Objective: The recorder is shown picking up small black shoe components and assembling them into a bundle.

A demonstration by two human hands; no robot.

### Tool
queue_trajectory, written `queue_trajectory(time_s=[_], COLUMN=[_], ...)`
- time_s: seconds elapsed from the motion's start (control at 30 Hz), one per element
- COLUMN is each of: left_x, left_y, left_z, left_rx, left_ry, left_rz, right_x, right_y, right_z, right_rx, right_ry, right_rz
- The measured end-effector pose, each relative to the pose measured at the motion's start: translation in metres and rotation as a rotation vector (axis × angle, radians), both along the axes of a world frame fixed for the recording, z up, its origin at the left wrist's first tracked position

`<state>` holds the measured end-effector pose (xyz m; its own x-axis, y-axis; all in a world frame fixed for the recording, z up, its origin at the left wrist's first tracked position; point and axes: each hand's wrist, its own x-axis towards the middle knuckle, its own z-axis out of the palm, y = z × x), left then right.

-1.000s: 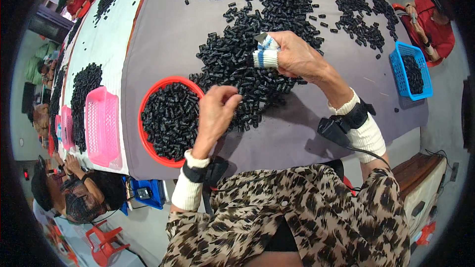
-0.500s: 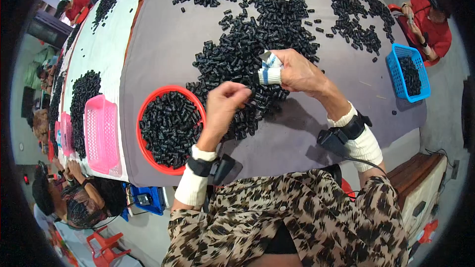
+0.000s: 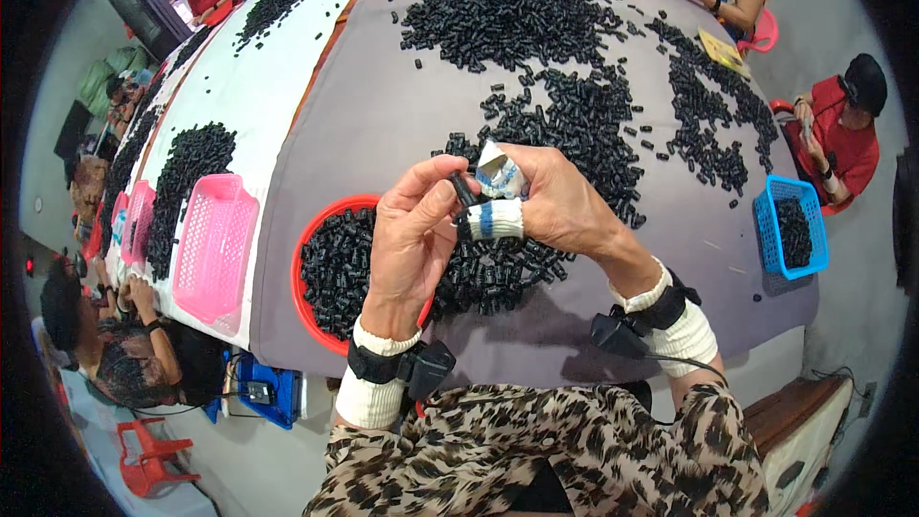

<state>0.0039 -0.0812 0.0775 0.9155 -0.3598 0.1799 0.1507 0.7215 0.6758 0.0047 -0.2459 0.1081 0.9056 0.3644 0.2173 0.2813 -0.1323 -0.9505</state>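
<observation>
My left hand (image 3: 412, 235) is closed in a pinch on a small black cylindrical part (image 3: 463, 190), held between thumb and fingertips. Right beside it, my right hand (image 3: 570, 206) grips a white cloth (image 3: 500, 218) with blue stripes, folded about its fingers. The cloth's dark-stained edge lies close to the black part; whether they touch I cannot tell. Under and beyond both hands spreads a heap of similar black parts (image 3: 574, 134) on the grey tablecloth. A red round basin (image 3: 300, 263) full of such parts stands by my left wrist, partly covered by it.
At the right table edge stands a blue basket (image 3: 821, 230) with black parts. A pink basket (image 3: 215, 254) lies on the white cloth to the left. More heaps (image 3: 507, 14) lie farther off. People (image 3: 842, 139) sit around the table. A red stool (image 3: 153, 455) stands lower left.
My hands have come together; the left has risen to the cloth and now shows a black part in its pinch. The whole view has shifted, showing more of the far table.
</observation>
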Motion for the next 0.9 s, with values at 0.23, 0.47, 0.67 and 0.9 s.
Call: queue_trajectory(time_s=[0.23,0.47,0.67,0.9], left_x=[-0.005,-0.003,-0.005,-0.004], left_y=[0.004,0.005,0.003,0.003], left_z=[0.012,0.015,0.024,0.021], left_rx=[-0.005,0.058,-0.035,-0.141], left_ry=[-0.013,0.000,-0.018,0.037], left_rz=[-0.002,0.054,0.034,-0.021], right_x=[-0.002,0.000,0.004,0.007], right_y=[0.005,0.010,0.009,0.009], right_z=[0.015,0.021,0.034,0.041], right_rx=[-0.050,-0.083,-0.094,-0.182], right_ry=[0.030,0.016,-0.014,0.049], right_rz=[0.002,-0.005,0.018,0.073])
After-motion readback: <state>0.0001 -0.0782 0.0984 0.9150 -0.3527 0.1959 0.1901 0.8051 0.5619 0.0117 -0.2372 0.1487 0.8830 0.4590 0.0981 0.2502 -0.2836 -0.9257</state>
